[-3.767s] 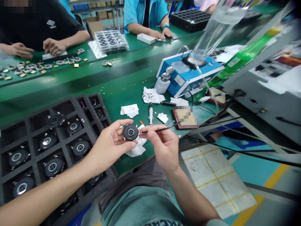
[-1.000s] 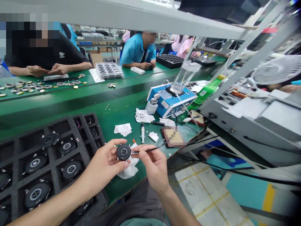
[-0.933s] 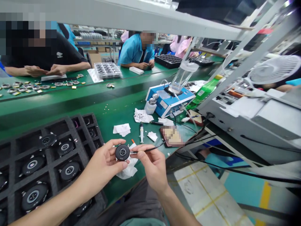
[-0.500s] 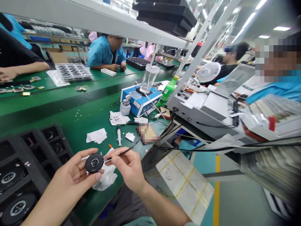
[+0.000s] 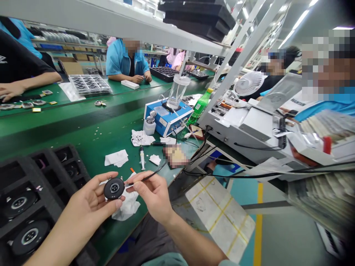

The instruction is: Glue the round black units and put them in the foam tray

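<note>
Left hand (image 5: 88,199) cupping a round black puck (image 5: 114,188) above a crumpled tissue (image 5: 129,207).

Fingers curl loosely round its edge; right hand (image 5: 154,197) pinches a thin black tool (image 5: 148,177), its tip hard to make out against the puck. Foam tray (image 5: 46,177) runs cut off near left.

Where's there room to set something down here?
Green bench shows between the black foam tray and the folded tissue, with small specks. Crowded: the blue machine, the syringe, and the black disc in the left hand.

Blurry capitals reading about "MANTIAN" on a white panel (image 5: 298,104), green bottle's label (image 5: 197,106) too small to read
</note>
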A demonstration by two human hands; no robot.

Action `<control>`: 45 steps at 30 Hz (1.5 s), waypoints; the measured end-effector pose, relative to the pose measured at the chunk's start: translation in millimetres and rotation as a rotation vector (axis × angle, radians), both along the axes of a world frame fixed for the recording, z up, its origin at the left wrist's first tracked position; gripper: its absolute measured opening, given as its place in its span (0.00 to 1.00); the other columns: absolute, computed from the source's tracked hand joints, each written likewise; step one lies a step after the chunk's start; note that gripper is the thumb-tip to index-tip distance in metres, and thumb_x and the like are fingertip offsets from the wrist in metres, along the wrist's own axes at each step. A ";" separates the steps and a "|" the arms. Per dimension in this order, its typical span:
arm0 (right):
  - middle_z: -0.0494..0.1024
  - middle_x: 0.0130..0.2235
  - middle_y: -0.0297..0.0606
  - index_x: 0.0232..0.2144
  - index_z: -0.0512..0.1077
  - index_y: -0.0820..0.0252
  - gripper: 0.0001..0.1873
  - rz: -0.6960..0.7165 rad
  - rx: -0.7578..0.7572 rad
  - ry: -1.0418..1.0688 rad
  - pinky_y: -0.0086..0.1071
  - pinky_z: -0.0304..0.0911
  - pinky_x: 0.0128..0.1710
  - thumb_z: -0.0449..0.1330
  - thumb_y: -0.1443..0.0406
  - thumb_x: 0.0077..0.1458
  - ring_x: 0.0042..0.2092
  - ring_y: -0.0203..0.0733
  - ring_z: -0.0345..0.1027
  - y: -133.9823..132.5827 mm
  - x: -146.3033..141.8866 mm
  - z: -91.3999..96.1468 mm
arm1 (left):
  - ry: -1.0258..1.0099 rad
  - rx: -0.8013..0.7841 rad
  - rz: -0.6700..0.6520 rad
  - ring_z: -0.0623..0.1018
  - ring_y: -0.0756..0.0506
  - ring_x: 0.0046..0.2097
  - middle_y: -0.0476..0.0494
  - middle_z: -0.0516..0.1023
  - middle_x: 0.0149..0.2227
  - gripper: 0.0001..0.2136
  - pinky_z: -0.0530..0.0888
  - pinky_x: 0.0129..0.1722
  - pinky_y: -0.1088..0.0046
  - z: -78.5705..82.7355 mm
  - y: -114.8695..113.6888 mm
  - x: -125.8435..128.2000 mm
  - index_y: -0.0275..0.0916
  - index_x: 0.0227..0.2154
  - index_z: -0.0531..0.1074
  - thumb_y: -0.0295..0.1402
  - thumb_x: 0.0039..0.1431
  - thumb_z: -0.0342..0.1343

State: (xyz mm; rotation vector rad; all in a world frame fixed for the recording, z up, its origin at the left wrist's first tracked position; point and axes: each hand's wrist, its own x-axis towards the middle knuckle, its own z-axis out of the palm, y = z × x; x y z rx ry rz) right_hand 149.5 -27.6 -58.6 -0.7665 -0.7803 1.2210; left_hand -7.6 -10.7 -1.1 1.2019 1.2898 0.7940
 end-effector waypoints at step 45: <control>0.84 0.40 0.35 0.36 0.80 0.53 0.03 -0.046 0.057 -0.094 0.33 0.81 0.43 0.65 0.66 0.61 0.43 0.39 0.81 -15.1 1.7 -14.0 | -0.134 -0.105 -0.156 0.83 0.48 0.39 0.44 0.83 0.43 0.28 0.77 0.44 0.70 7.9 -2.5 -3.4 0.37 0.53 0.68 0.25 0.49 0.69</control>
